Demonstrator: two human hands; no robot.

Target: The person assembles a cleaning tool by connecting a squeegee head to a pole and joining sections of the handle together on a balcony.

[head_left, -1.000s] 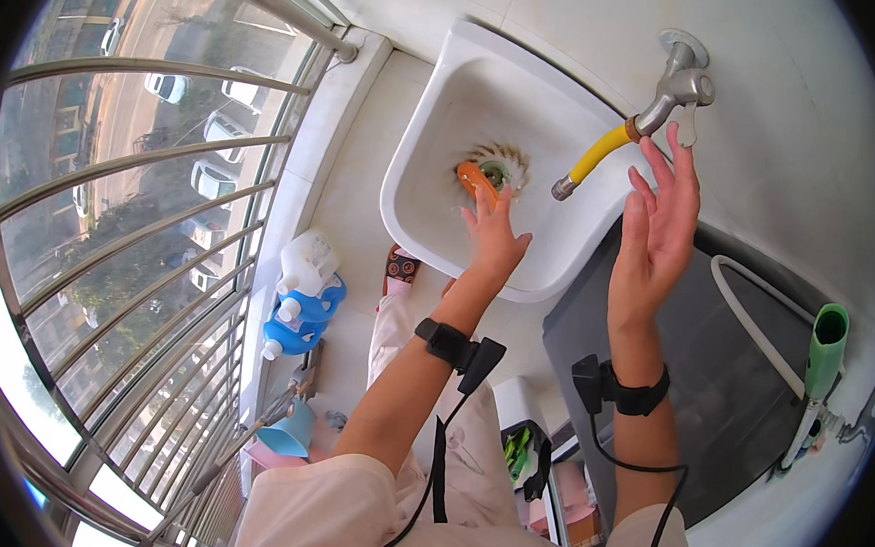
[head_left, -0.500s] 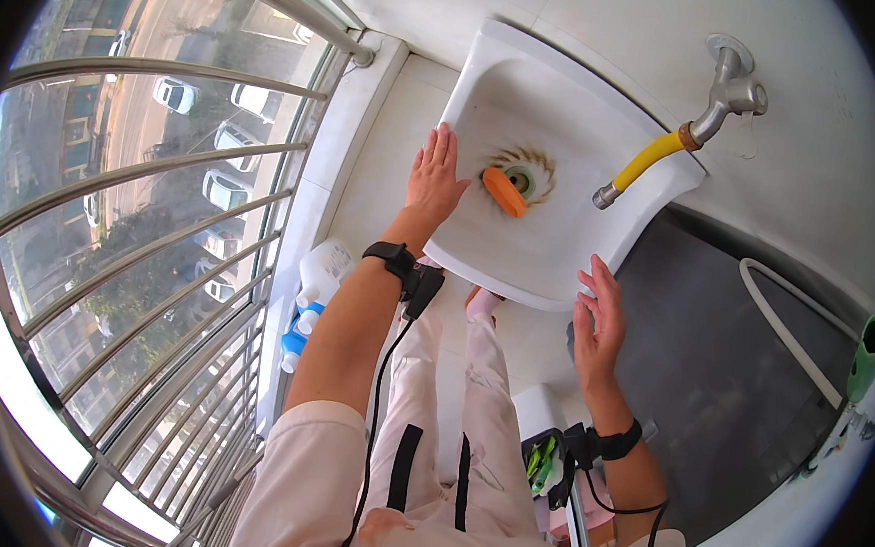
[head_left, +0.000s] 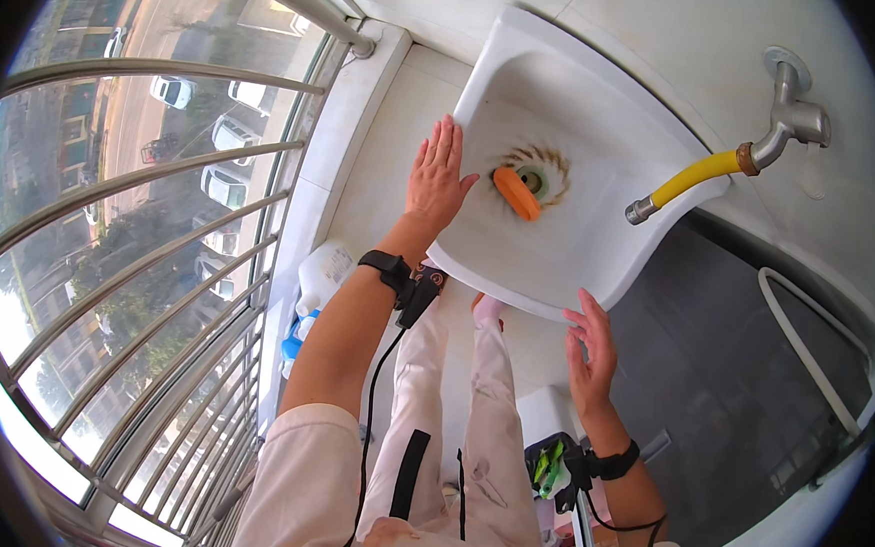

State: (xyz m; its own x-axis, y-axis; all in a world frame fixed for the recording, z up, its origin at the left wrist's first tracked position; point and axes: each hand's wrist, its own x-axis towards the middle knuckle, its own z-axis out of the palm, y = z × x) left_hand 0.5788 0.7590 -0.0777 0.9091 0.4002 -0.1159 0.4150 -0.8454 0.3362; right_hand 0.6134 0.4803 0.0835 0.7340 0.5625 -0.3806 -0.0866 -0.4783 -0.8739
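Note:
A white sink basin (head_left: 579,252) lies below me, with brownish stains around its drain (head_left: 531,179). An orange brush-like oblong (head_left: 516,193) rests against the drain; its exact kind I cannot make out. My left hand (head_left: 437,180) is flat at the basin's left rim, fingers stretched out and holding nothing. At the basin's front right corner is my right hand (head_left: 590,351), fingers apart and nothing in them. Whether it touches the rim I cannot tell. Over the right side of the basin hangs a metal tap (head_left: 793,120) with a yellow hose (head_left: 696,181) ending in a metal nozzle.
Metal railings (head_left: 153,171) run along the left, with parked cars beyond. White and blue bottles (head_left: 323,275) stand on the floor by the wall. To the right are a dark grey surface (head_left: 713,361) and a pale hose (head_left: 804,346). A bin (head_left: 549,461) stands near my legs.
The view has shifted, so the basin and tap sit farther right in it. My right hand has come slightly lower relative to the basin's corner. The orange object stays by the drain.

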